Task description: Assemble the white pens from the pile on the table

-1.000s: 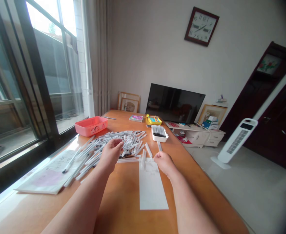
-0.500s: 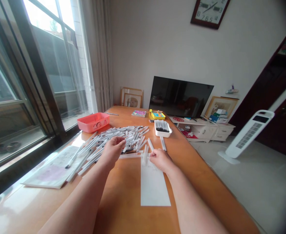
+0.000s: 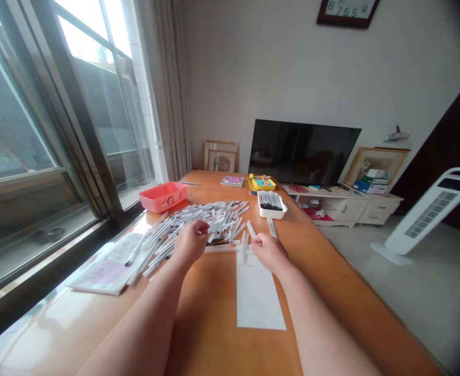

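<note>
My left hand is closed, fingertips pinched, over the near edge of a heap of pens. Whatever those fingers hold is hidden or too small to make out. With its fingers also closed, my right hand is at the upper right edge of a white sheet of paper. What is in its pinch cannot be made out. Just left of its fingertips, clear pen tubes rest across the top of the sheet. Another clear tube lies just beyond the fingertips.
A white box of pens with dark ends stands beyond my right hand. At the back left is a pink basket. A booklet lies left, partly under pens. Farther back are a yellow box and a colourful book.
The view has shifted, so the table and its things appear farther right. Both hands stay closed in nearly the same places, my left hand's fingers drawn in slightly more.
</note>
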`<control>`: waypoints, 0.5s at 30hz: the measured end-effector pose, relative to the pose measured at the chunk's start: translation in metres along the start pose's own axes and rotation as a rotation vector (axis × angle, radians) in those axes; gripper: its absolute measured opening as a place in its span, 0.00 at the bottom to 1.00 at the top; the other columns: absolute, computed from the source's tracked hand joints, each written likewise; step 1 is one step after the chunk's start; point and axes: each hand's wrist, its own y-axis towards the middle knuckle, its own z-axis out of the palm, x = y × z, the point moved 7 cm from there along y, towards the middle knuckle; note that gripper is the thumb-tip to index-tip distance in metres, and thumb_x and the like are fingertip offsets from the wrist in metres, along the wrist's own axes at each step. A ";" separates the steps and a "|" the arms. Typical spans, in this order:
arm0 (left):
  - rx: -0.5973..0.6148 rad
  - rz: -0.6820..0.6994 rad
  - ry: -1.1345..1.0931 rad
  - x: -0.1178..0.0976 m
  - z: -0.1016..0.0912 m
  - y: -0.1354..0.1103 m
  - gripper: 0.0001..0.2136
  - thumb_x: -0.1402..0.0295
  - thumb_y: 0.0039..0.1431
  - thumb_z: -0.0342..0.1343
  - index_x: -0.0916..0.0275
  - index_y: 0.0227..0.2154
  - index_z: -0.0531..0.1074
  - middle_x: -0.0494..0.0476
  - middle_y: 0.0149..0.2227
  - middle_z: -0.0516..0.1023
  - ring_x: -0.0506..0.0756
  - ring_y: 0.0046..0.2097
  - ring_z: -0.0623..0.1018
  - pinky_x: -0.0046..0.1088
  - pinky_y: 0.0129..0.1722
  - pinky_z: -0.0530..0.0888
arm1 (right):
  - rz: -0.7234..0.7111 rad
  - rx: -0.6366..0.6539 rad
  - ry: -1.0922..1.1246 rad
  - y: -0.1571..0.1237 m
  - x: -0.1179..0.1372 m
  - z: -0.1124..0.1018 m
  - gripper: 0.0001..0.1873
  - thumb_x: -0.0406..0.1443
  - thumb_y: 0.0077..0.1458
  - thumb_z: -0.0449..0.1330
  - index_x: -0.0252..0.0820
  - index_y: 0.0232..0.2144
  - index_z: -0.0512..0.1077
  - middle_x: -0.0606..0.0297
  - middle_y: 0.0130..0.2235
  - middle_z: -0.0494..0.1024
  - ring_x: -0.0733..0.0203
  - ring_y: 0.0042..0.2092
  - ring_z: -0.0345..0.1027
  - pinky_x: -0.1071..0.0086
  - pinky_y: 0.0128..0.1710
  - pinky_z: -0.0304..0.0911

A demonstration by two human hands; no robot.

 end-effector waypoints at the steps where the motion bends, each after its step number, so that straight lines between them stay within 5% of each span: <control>1: 0.030 0.081 0.148 -0.006 0.005 -0.002 0.08 0.69 0.55 0.56 0.58 0.34 0.79 0.58 0.37 0.78 0.59 0.42 0.74 0.36 0.44 0.68 | 0.009 -0.020 0.002 0.000 0.000 -0.002 0.05 0.37 0.52 0.59 0.46 0.28 0.75 0.66 0.31 0.76 0.62 0.32 0.66 0.71 0.29 0.53; 6: 0.095 0.303 0.451 -0.024 0.031 -0.017 0.10 0.66 0.60 0.54 0.51 0.39 0.80 0.59 0.48 0.76 0.65 0.52 0.67 0.44 0.51 0.63 | 0.025 -0.096 0.023 -0.001 0.004 -0.009 0.08 0.40 0.56 0.58 0.46 0.28 0.74 0.66 0.31 0.76 0.62 0.33 0.67 0.71 0.29 0.52; 15: 0.062 0.328 0.548 -0.019 0.046 -0.013 0.10 0.63 0.58 0.56 0.48 0.38 0.82 0.58 0.54 0.73 0.67 0.60 0.61 0.49 0.56 0.57 | 0.006 -0.140 0.085 -0.005 0.013 -0.017 0.09 0.41 0.56 0.57 0.45 0.26 0.71 0.66 0.32 0.76 0.62 0.33 0.67 0.71 0.31 0.53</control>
